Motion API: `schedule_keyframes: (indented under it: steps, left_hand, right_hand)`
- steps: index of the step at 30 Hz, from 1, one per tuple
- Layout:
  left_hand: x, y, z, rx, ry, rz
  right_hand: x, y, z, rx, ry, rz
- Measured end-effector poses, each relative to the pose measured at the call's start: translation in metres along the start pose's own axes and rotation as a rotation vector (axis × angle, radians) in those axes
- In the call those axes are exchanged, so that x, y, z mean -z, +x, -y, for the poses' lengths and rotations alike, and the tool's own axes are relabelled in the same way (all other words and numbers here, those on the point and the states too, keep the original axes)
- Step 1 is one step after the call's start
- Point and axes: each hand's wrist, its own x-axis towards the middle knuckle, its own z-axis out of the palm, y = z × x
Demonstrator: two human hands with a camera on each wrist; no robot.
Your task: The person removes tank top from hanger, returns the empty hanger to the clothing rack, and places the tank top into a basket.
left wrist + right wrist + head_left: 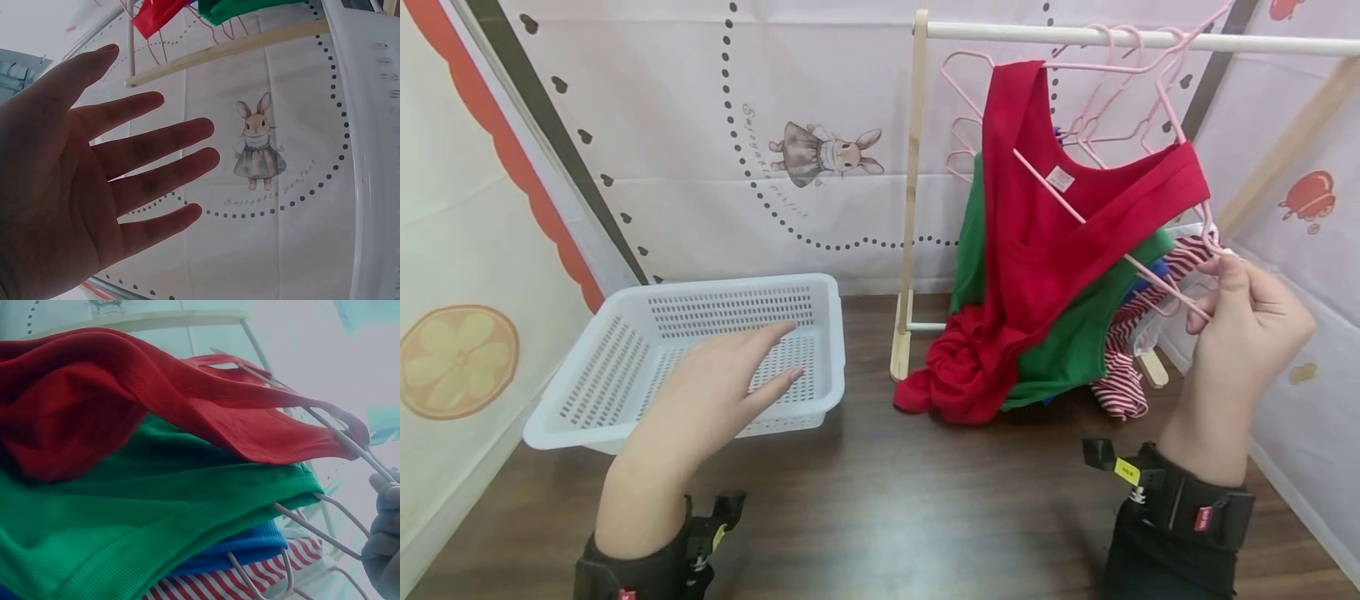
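Note:
My right hand (1247,321) pinches the lower corner of a pink clothes hanger (1050,190) at the right of the head view. A red tank top (1026,267) hangs on this hanger by its shoulder straps, its lower part bunched near the floor. Behind it is a green sleeveless top (1063,371); the right wrist view shows a blue garment (262,540) and a red-and-white striped one (219,581) beneath. My left hand (718,387), fingers spread and holding nothing, hovers over a white plastic basket (745,285). In the left wrist view its palm faces the camera.
The rack has a white top rail (1037,33), a wooden post (912,192) and a low white bar (927,327). More pink hangers (968,125) hang along the rail. Printed cloth walls (820,217) enclose the brown wooden floor (910,508) on three sides.

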Motion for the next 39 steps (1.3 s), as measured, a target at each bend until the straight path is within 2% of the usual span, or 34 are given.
schedule_keyframes:
  steps: [3, 11, 16, 20, 26, 31, 39]
  left_hand:
    - [0.0, -0.002, 0.001, -0.003, 0.009, -0.012]
    - [0.001, -0.003, 0.0, -0.015, 0.01, -0.03]
    - [0.002, -0.004, 0.001, -0.043, 0.006, -0.072]
    - [0.002, -0.004, 0.001, -0.099, -0.005, -0.177]
    - [0.003, -0.003, 0.001, -0.188, 0.005, -0.398]
    - [0.005, -0.004, 0.001, -0.164, 0.017, -0.534]
    - [0.008, -0.006, 0.0, -0.109, 0.006, -0.629]
  right_hand:
    - [0.003, 0.003, -0.002, -0.031, 0.123, 0.012]
    - [0.009, 0.005, 0.0, -0.119, 0.221, 0.0]
    - [0.011, 0.004, 0.002, -0.128, 0.238, -0.007]
    - [0.014, 0.005, 0.004, -0.109, 0.247, -0.004]
    - [0.018, 0.006, 0.011, -0.076, 0.323, -0.007]
    - [0.02, 0.003, 0.016, -0.065, 0.319, -0.012]
    - [0.021, 0.0, 0.021, -0.068, 0.356, 0.009]
